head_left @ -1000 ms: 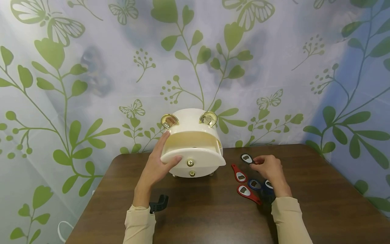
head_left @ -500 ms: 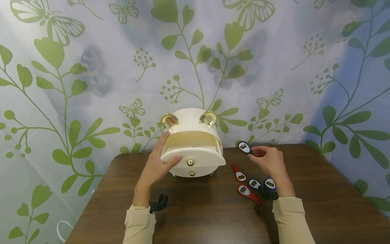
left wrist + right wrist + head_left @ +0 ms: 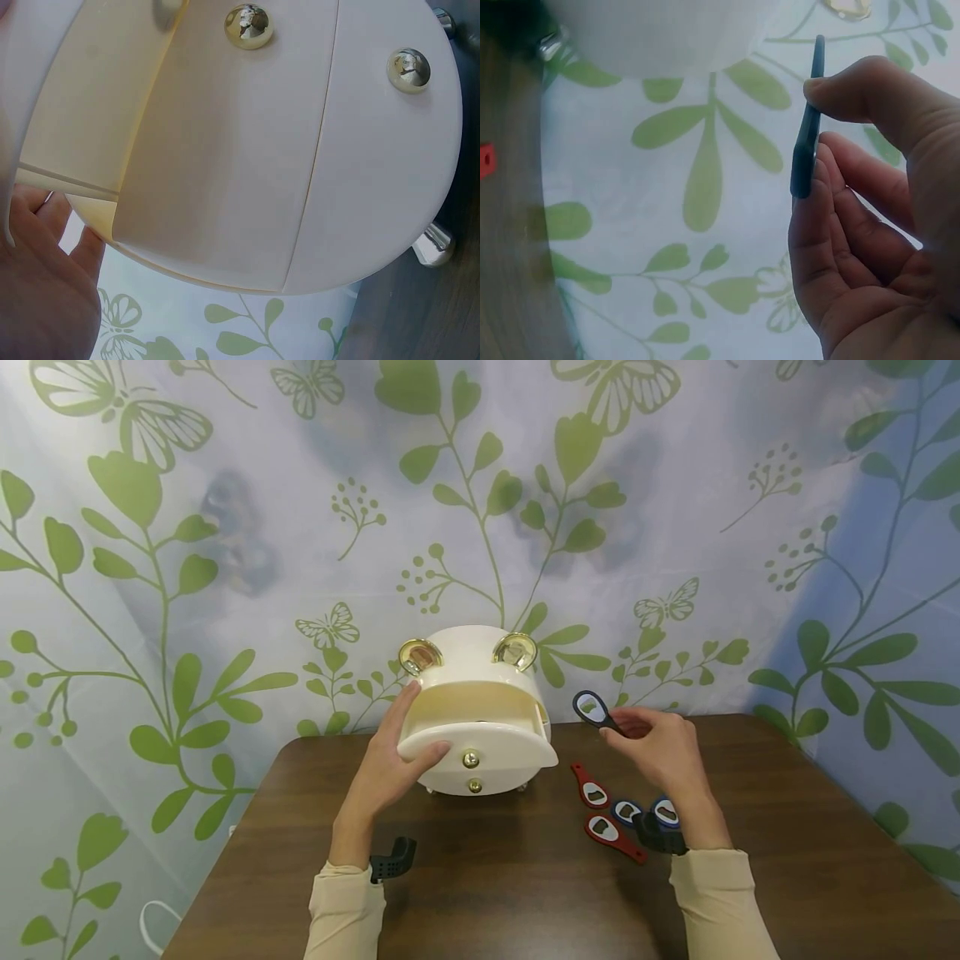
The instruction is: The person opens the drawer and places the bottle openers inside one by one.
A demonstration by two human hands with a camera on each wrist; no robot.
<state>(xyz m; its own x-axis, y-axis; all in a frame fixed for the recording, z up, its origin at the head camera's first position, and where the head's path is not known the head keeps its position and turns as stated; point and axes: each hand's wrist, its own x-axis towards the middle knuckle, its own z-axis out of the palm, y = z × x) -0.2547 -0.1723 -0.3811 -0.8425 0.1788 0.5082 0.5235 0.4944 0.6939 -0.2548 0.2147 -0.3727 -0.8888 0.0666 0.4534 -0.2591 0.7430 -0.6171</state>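
Observation:
A cream mini drawer cabinet [image 3: 468,656] with gold ears stands on the table, its upper drawer [image 3: 510,750] pulled out. My left hand [image 3: 381,777] rests against the cabinet's left side with fingers mostly straight, the thumb lying across the drawer front. In the left wrist view, fingers [image 3: 52,214] touch the cabinet's side edge. My right hand [image 3: 663,752] pinches a dark bottle opener [image 3: 590,707] above the table, right of the cabinet. The right wrist view shows that opener [image 3: 808,142] edge-on between thumb and fingers. The drawer's inside is mostly hidden from the head view.
Red bottle openers [image 3: 611,837] and blue ones [image 3: 626,812] lie on the brown table [image 3: 487,893] below my right hand. A patterned cloth [image 3: 300,527] hangs behind the table. Each wrist wears a black camera mount.
My right hand has lifted the dark bottle opener from near the tabletop, moving it up and slightly left toward the cabinet. My left hand and the drawer stay in place.

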